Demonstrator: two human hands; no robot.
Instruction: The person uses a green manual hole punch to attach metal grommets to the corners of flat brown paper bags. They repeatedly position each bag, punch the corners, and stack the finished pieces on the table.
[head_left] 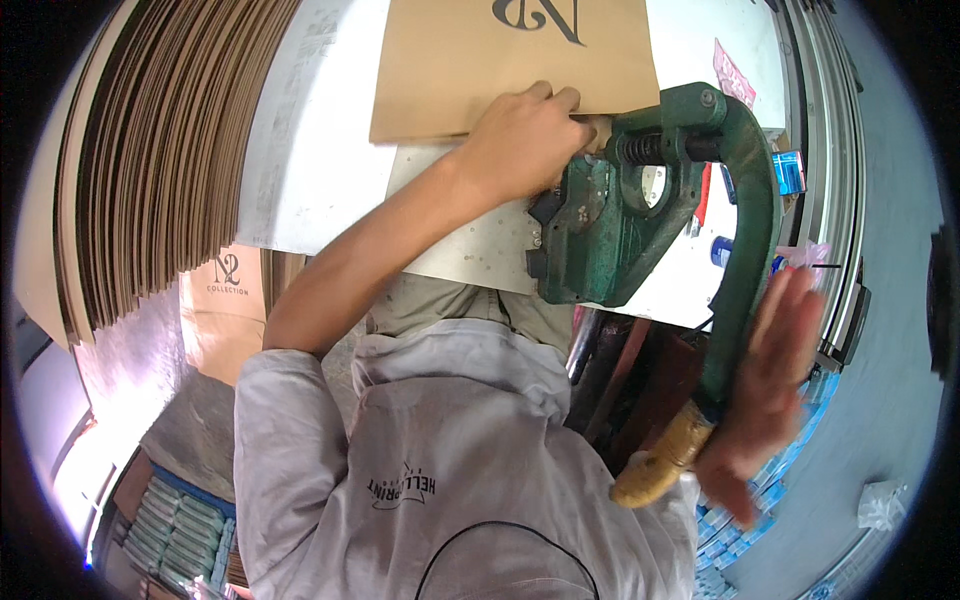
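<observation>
a person in a lt-grey shirt point(480, 430) sits or stands (can't tell which) at a white bench point(320, 140) w/ a green hand press point(620, 230), which is at the bench's near edge, its coil spring & head toward the far side. a flat brown paper bag point(510, 70) w/ dark print lies on the bench just beyond the press, its near r. corner by the press head. the l. hand point(525, 140) is over the bag's near edge, fingers curled, knuckles up, right beside the press head; fingertips are partly hidden, so can't tell if they pinch the paper. the r. hand point(765, 400), blurred, is released, fingers straight & spread from the thumb, just beside the yellow handle point(660, 460) at the low end of the press's curved green lever point(745, 270); can't tell if the palm touches it. a pale plate point(480, 245) w/ small dots sits btwn the press & the l. forearm. at far l., a tall stack of brown paper pieces point(160, 150) fans edge-on, w/ a printed brown bag point(215, 310) below it. on the bench's r. side: a pink scrap point(735, 75) beyond the press & a small blue box point(788, 172) nr the lever. blue packs point(740, 530) are stacked at lower r.; a clear plastic bag point(882, 505) lies on the grey floor point(890, 300).
</observation>
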